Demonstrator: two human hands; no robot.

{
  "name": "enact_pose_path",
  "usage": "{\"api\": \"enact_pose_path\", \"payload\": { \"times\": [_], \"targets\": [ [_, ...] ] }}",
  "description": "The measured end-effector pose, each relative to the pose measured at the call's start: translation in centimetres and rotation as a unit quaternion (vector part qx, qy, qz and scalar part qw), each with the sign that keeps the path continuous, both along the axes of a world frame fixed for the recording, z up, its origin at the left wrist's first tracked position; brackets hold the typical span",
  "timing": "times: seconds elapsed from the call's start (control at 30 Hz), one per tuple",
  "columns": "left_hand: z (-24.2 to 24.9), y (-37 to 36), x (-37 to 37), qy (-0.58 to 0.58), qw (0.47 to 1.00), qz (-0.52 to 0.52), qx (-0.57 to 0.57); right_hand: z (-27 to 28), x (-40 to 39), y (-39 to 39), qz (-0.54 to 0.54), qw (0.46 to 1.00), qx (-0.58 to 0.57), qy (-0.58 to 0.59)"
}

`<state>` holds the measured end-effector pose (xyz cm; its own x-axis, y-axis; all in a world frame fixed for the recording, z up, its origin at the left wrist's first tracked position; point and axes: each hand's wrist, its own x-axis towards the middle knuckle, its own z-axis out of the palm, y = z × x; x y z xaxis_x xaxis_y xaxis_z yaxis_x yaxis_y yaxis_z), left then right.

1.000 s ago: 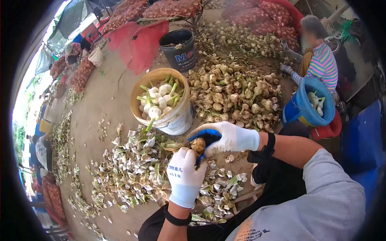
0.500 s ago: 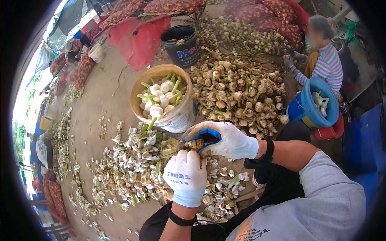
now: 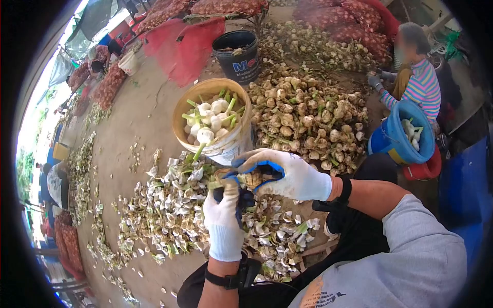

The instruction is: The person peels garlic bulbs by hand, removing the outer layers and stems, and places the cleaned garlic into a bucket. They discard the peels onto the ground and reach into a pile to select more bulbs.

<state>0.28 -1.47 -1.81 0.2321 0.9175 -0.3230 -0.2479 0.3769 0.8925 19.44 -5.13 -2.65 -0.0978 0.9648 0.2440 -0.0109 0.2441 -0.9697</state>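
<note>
Both my hands wear white gloves with blue palms. My right hand (image 3: 295, 177) is curled round a brown, unpeeled garlic bulb (image 3: 252, 179), between its thumb and fingers. Just below and left of it, my left hand (image 3: 224, 210) is closed at the stem end of the same bulb, its thumb and fingers bent against it. The hands partly hide the bulb. Right behind them stands a cream bucket (image 3: 233, 141) holding white peeled garlic (image 3: 205, 135) with green stems. Under the hands lies a heap of pale husks and leaves (image 3: 174, 200).
Unpeeled garlic (image 3: 308, 118) is piled beyond my right hand. A black bucket (image 3: 236, 59) stands behind the cream one. At right are a blue bucket (image 3: 393, 136), a red basin (image 3: 426, 164) and a person in a striped top (image 3: 423, 87). Full net bags (image 3: 354, 25) lie at the back.
My left hand has turned, showing its thumb side and blue palm instead of the printed back, and has moved slightly up and left. The right hand stays round the bulb. The view has shifted slightly.
</note>
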Motion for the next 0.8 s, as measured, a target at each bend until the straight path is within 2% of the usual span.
{"api": "enact_pose_path", "payload": {
  "times": [0.07, 0.13, 0.2, 0.27, 0.33, 0.37, 0.4, 0.53, 0.63, 0.7, 0.8],
  "targets": [
    [-0.2, 0.1, -0.1, 0.011, 0.999, -0.018, 0.027, -0.1, -0.1, 0.2, 0.003, 1.000, -0.008, -0.018],
    [0.2, 0.3, -0.3, 0.011, 1.000, -0.021, 0.007, -0.2, 0.1, 0.4, 0.003, 0.999, -0.017, -0.039],
    [0.1, 0.3, -0.5, 0.050, 0.998, -0.028, 0.033, -0.5, 0.0, 0.7, 0.000, 0.994, -0.106, 0.041],
    [0.2, 0.2, -0.7, 0.082, 0.994, -0.038, 0.058, -0.9, -0.1, 0.7, -0.003, 0.994, -0.093, 0.063],
    [0.2, 0.1, -0.6, 0.112, 0.989, -0.048, 0.084, -0.7, 0.0, 0.8, -0.008, 0.965, -0.180, 0.191],
    [0.0, -0.1, -0.5, 0.151, 0.979, -0.044, 0.130, -0.8, -0.1, 0.8, -0.008, 0.960, -0.177, 0.216],
    [-0.1, -0.3, -0.3, 0.188, 0.966, -0.041, 0.176, -1.0, 0.1, 0.9, -0.010, 0.960, -0.177, 0.216],
    [-0.5, -0.7, 0.1, 0.152, 0.973, -0.006, 0.175, -2.1, 0.1, 1.2, -0.005, 0.952, -0.204, 0.227],
    [-0.9, -0.5, 0.3, 0.182, 0.962, 0.015, 0.205, -0.7, -0.3, 0.9, 0.020, 0.948, -0.210, 0.239],
    [-0.2, -0.6, 0.5, 0.152, 0.966, 0.009, 0.208, 0.7, -0.9, 0.1, -0.050, 0.994, -0.087, 0.031],
    [-0.1, -0.8, 0.5, 0.128, 0.970, -0.012, 0.206, -0.3, 0.1, 0.5, -0.012, 0.986, -0.147, 0.081]
  ]
}}
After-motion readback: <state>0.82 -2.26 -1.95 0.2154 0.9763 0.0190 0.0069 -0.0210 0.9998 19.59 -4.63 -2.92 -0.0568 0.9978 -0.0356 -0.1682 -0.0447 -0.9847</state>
